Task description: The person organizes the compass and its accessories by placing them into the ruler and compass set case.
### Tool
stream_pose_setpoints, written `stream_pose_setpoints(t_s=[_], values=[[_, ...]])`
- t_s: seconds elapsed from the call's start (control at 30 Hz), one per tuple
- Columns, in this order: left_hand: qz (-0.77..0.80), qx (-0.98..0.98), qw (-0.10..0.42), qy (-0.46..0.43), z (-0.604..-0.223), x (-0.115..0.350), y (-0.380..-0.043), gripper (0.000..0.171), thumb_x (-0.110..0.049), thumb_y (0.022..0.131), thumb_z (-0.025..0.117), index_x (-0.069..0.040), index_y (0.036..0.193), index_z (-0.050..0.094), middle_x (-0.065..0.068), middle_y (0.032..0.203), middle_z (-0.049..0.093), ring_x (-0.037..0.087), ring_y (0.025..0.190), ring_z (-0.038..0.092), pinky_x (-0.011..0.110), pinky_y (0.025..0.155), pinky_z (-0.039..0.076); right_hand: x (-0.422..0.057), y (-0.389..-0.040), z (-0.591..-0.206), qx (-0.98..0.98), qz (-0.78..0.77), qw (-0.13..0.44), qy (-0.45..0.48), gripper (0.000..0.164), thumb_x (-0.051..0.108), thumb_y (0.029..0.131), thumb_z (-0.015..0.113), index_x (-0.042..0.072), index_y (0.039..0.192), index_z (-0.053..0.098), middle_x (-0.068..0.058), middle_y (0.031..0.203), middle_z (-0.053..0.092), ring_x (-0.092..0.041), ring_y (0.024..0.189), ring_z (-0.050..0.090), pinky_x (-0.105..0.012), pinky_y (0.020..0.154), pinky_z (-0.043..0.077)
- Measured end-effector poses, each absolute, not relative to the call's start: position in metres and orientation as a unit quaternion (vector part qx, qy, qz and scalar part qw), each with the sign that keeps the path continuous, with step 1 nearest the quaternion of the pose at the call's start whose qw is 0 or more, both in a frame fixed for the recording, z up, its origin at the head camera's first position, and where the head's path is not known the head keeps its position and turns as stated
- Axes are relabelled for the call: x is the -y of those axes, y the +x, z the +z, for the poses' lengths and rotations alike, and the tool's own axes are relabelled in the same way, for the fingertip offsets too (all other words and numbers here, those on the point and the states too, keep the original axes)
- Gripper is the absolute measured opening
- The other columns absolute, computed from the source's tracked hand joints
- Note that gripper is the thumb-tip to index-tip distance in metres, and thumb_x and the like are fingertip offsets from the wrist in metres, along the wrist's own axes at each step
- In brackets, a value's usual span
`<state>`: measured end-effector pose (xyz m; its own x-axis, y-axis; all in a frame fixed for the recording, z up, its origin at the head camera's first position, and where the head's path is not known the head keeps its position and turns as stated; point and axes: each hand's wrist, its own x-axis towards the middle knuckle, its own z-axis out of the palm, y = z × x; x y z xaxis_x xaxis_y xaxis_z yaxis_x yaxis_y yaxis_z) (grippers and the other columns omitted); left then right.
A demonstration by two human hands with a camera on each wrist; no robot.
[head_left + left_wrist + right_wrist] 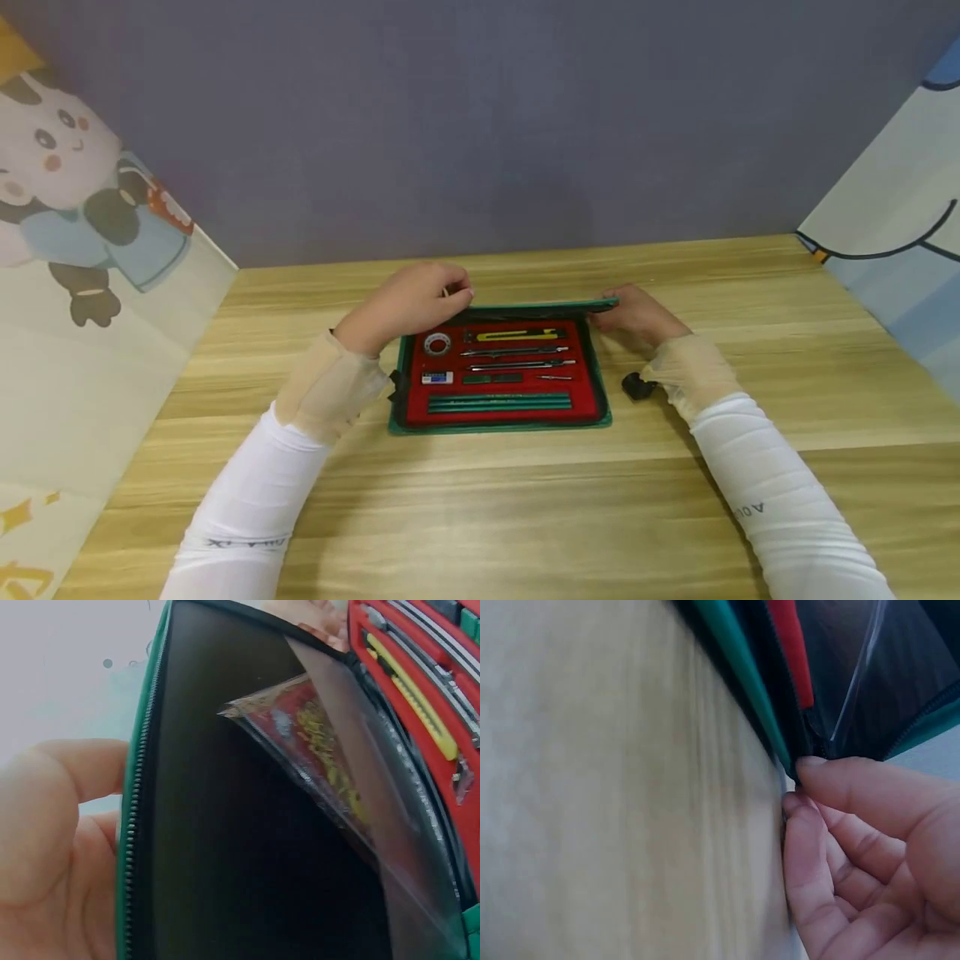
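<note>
A green zip case [602,400] lies open on the table, its red tray holding a drafting set. In it are a yellow utility knife [517,336], compass-like metal tools [517,365], an eraser [437,377], a white ring [437,343] and dark green pencils [498,403]. The case's lid [225,847] stands raised at the far side; a clear pocket inside it holds a small patterned packet [315,742]. At the lid's zipped edge, my left hand [420,302] touches it from outside. My right hand [877,855] pinches the case's corner at the zip's end.
The wood-grain table [495,517] extends around the case, up to a grey back panel [480,133]. Walls with cartoon prints [75,183] stand at both sides. A small black device [639,385] sits at my right wrist.
</note>
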<state>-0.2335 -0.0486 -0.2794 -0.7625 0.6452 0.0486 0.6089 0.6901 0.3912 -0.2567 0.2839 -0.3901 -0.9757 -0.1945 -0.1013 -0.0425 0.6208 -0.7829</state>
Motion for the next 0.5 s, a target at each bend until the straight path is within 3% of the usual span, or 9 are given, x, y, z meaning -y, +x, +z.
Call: stream_pose_setpoints(t_s=[0.27, 0.4, 0.5], values=[[0.188, -0.913, 0.033, 0.359, -0.284, 0.048, -0.223, 0.017, -0.026, 0.094, 0.045, -0.017, 0.092, 0.06, -0.005, 0.081, 0.059, 0.011, 0.06, 0.051, 0.031, 0.068, 0.043, -0.286, -0.253, -0.386, -0.892, -0.428, 0.103, -0.1, 0.015, 0.002, 0.079, 0.065, -0.003, 0.091, 0.059, -0.005, 0.084, 0.059, -0.02, 0.081, 0.048, -0.03, 0.073, 0.04], [0.187, -0.912, 0.031, 0.365, -0.289, 0.048, -0.216, 0.014, -0.026, 0.093, 0.047, -0.019, 0.088, 0.059, -0.006, 0.071, 0.057, 0.01, 0.053, 0.05, 0.03, 0.065, 0.043, -0.286, -0.253, -0.385, -0.894, -0.425, 0.111, -0.088, 0.013, -0.001, 0.086, 0.054, -0.005, 0.098, 0.057, -0.006, 0.084, 0.055, -0.019, 0.079, 0.048, -0.027, 0.067, 0.041], [0.178, -0.91, 0.019, 0.373, -0.294, 0.048, -0.21, 0.014, -0.025, 0.092, 0.048, -0.019, 0.087, 0.059, -0.007, 0.072, 0.056, 0.01, 0.057, 0.049, 0.03, 0.064, 0.043, -0.286, -0.252, -0.386, -0.898, -0.416, 0.119, -0.077, 0.018, -0.001, 0.09, 0.045, -0.006, 0.104, 0.056, -0.01, 0.092, 0.054, -0.02, 0.084, 0.047, -0.028, 0.07, 0.04]])
